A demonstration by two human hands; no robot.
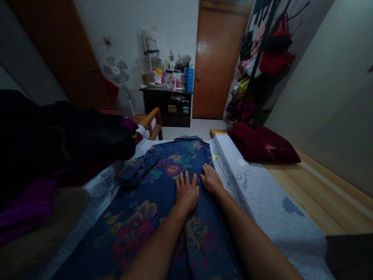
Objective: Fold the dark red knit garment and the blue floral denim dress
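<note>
Beneath our touch, a floral shirt (163, 186) is lying spread out

Our left hand (186, 194) is resting palm down on the shirt, fingers spread; our right hand (211, 179) is lying just beside it, equally flat, near the shirt's right edge. Neither is visibly pinching any cloth. If we are pressing harder with one palm, the fabric could be creasing beneath it.

Left of our hands, a sleeve (131, 171) is lying folded and loose; a sideways push could be doubling it under. Beyond our fingertips, the collar (188, 138) is pointing away from us.

Right of our grip, a pale sheet (247, 186) is showing ridges; any sliding of our palms could be dragging it along with the shirt. Further right, a dark red cloth bundle (262, 144) is lying near bare wooden boards (314, 186).

Well to our left, a heap of dark clothes (72, 132) is standing high; if our arm is brushing it, pieces could be tumbling onto the shirt. Far ahead of our hands, a fan (116, 72) and a door (214, 62) are standing.
</note>
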